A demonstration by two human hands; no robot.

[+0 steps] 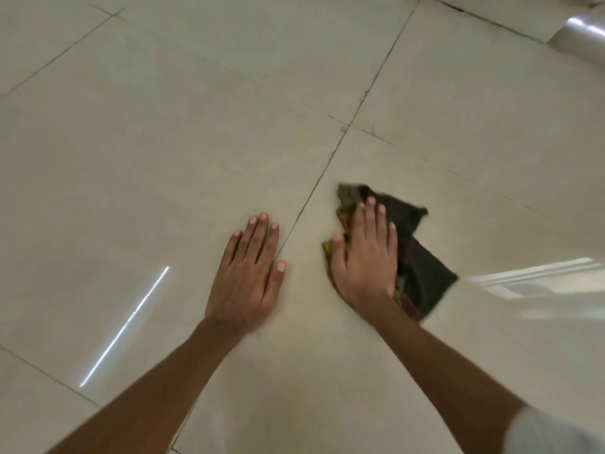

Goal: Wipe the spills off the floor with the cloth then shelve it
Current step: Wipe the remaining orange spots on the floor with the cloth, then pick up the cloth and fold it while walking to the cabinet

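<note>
A dark, crumpled cloth (422, 273) with olive and reddish patches lies on the glossy beige floor tiles (163, 142). My right hand (366, 257) presses flat on the cloth with straight fingers, covering its left part. My left hand (248, 273) rests flat on the bare tile to the left of the cloth, palm down, next to a grout line. I make out no distinct spill on the tiles; a faint yellowish tint shows around the hands.
Dark grout lines cross the floor. A shiny metal object (579, 37) stands at the top right corner. Bright light reflections lie on the tiles at lower left (124, 326) and at the right (537, 276).
</note>
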